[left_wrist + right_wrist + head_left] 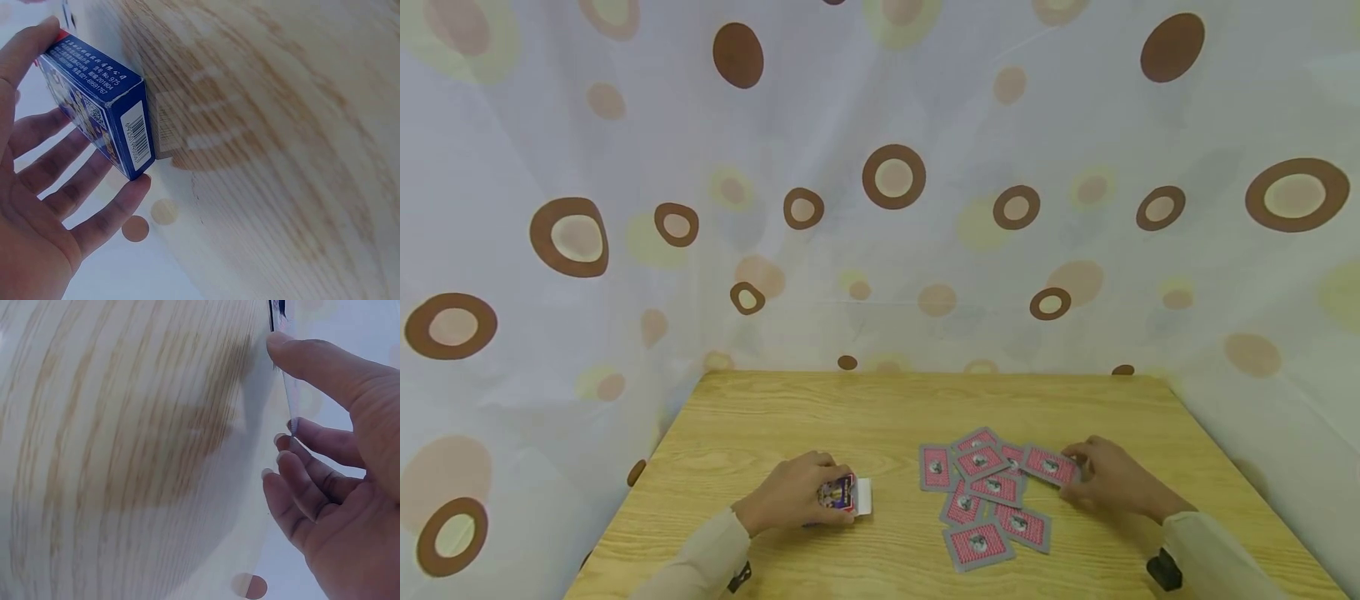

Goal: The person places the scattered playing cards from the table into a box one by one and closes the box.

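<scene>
My left hand [801, 493] grips a blue card box [94, 103] by its sides, thumb on one edge and fingers along the other. In the head view the box's white flap [864, 496] stands open toward the right. My right hand [1112, 479] pinches a red-backed playing card [1049, 465] by its right end, between thumb and fingers. Seen from the right wrist, that card shows as a thin edge [289, 400]. Several more face-down playing cards [977, 543] lie spread and overlapping between the two hands, and the pinched card's left end overlaps this group in the head view.
The light wooden table [820, 408] bears everything. A white curtain [820, 100] printed with brown and yellow circles hangs behind the table and along both sides. Dark wrist straps [1164, 570] show under the pale sleeves [1213, 554].
</scene>
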### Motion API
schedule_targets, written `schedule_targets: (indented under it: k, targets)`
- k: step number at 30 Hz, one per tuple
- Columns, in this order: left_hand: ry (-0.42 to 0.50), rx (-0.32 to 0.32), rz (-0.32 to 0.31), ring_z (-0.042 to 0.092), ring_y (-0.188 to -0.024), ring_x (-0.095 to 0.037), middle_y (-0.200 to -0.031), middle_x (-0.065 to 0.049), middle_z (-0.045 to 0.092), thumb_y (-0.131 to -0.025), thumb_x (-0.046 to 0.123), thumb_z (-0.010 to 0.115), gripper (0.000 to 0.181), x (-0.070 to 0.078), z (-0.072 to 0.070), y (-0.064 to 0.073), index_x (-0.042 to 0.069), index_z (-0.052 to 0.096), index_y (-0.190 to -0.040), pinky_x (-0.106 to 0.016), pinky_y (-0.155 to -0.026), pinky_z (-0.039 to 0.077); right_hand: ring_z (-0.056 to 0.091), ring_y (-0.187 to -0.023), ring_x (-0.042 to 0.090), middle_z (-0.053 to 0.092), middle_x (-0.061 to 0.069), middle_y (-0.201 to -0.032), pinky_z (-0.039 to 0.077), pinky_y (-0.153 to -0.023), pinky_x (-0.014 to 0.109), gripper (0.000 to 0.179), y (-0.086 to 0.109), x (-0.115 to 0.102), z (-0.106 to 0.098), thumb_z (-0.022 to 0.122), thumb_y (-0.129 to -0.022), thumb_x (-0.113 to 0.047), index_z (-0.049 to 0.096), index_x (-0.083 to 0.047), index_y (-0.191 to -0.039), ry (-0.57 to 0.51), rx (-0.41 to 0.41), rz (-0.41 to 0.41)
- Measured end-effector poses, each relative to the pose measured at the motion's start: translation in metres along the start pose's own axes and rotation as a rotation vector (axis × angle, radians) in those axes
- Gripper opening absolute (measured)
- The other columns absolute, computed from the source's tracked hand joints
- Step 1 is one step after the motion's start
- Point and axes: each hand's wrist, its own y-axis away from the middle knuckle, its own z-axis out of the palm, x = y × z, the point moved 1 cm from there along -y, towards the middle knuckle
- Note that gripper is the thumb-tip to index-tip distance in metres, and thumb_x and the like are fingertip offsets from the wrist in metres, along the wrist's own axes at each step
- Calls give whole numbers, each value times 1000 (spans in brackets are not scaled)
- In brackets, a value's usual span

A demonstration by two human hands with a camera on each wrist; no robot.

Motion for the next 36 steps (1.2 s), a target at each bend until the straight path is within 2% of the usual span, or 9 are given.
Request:
schedule_targets:
  k: [7,13,21,31,36]
  targets:
    - [8,-9,-10,55,-87,-9,-111,1,60,-76,74,58,76,1,-2,0,20,61,-130,-24,-64,47,52,-84,15,57,3,-99,46,-68,33,64,-2,-6,-1,76,-76,-49,65,-3,-118,45,80,-6]
    - [9,-10,-12,56,-89,-10,-111,1,60,-76,74,57,76,2,-3,1,20,61,-130,-26,-66,48,52,-89,19,53,6,-103,46,-70,35,69,-3,-9,2,76,-74,-52,63,-4,-121,8,113,3]
    - [2,-12,-10,56,-89,-10,-111,1,60,-76,74,57,76,0,-2,0,21,60,-130,-26,-65,48,51,-88,16,50,3,-101,47,-70,32,64,-5,-17,2,74,-76,-52,63,-7,-122,13,108,-28]
    - [-1,1,4,56,-91,-11,-112,0,60,-76,74,57,76,0,-1,-1,21,60,-130,-26,-65,48,50,-88,15,49,1,-100,47,-68,27,65,-6,-20,8,72,-78,-53,62,-6,-122,-40,104,-38]
    - [-4,13,12,55,-89,-10,-111,1,61,-76,73,58,75,-1,1,-1,20,61,-129,-24,-64,47,49,-88,16,48,0,-99,46,-69,29,65,-5,-23,11,72,-78,-53,62,-6,-121,-41,100,-59]
